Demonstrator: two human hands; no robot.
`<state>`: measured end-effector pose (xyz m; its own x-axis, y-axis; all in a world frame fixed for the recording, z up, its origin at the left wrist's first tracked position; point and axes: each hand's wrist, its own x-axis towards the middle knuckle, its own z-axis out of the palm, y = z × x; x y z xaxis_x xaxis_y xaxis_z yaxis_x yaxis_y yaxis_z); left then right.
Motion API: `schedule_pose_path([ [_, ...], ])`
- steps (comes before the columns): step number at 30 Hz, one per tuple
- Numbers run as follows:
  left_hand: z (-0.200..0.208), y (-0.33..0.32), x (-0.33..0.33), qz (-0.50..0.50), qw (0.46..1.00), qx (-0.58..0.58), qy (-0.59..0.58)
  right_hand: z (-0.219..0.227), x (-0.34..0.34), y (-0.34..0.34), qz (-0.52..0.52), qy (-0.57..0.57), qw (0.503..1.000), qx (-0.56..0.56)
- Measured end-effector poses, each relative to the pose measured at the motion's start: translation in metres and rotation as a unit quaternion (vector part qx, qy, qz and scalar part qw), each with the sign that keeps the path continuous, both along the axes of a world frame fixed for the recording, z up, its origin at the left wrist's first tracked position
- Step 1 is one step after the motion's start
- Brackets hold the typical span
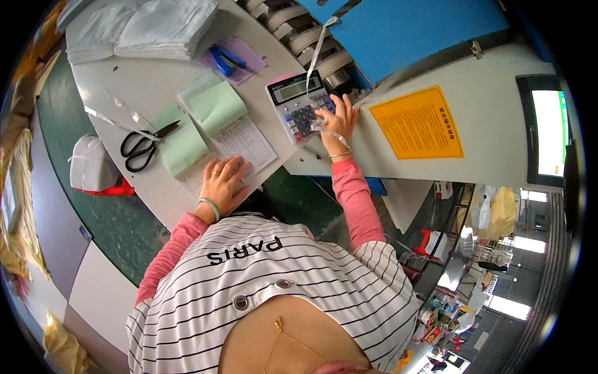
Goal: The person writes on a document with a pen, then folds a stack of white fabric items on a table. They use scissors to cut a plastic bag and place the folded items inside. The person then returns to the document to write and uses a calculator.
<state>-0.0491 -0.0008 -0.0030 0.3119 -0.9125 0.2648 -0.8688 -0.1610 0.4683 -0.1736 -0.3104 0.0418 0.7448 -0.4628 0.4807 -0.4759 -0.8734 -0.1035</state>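
My left hand (224, 182) lies with its fingers outstretched on the lower edge of an open form pad (246, 144) with handwriting on it. Green sheets (219, 107) are folded back over the pad, and another green sheet (182, 140) lies to its left. My right hand (340, 124) rests over the keys of a grey desk calculator (299, 112), index finger bent onto them and the other fingers apart. A thin whitish strip (316, 53) hangs down across the calculator; more of it shows by my right fingers, and whether they touch it is unclear.
Black-handled scissors (140, 149) lie left of the pad on the grey table (99, 93). Behind are a blue stapler (225, 60) on purple paper and stacked plastic bags (143, 31). To the right stands a machine with an orange notice (417, 123) and a lit screen (548, 132).
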Motion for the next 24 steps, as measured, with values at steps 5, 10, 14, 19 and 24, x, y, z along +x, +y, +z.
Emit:
schedule_pose_path([
  [5, -0.003, 0.0, -0.001, 0.007, 1.0, 0.001, -0.007, 0.0, -0.01, 0.011, 0.041, -0.038, 0.998, 0.022],
  [10, -0.005, 0.0, -0.002, 0.004, 1.0, 0.004, 0.002, -0.016, -0.015, 0.033, 0.078, -0.023, 0.995, 0.049],
  [14, -0.004, -0.001, -0.001, 0.006, 1.0, 0.002, -0.001, -0.01, -0.015, 0.037, 0.06, -0.025, 0.997, 0.043],
  [19, -0.005, 0.0, -0.001, 0.008, 1.0, -0.003, -0.001, -0.012, -0.035, 0.028, -0.026, -0.057, 0.998, 0.013],
  [24, -0.003, 0.0, -0.002, 0.009, 1.0, 0.0, -0.002, -0.003, -0.029, 0.025, -0.031, 0.004, 0.999, 0.016],
])
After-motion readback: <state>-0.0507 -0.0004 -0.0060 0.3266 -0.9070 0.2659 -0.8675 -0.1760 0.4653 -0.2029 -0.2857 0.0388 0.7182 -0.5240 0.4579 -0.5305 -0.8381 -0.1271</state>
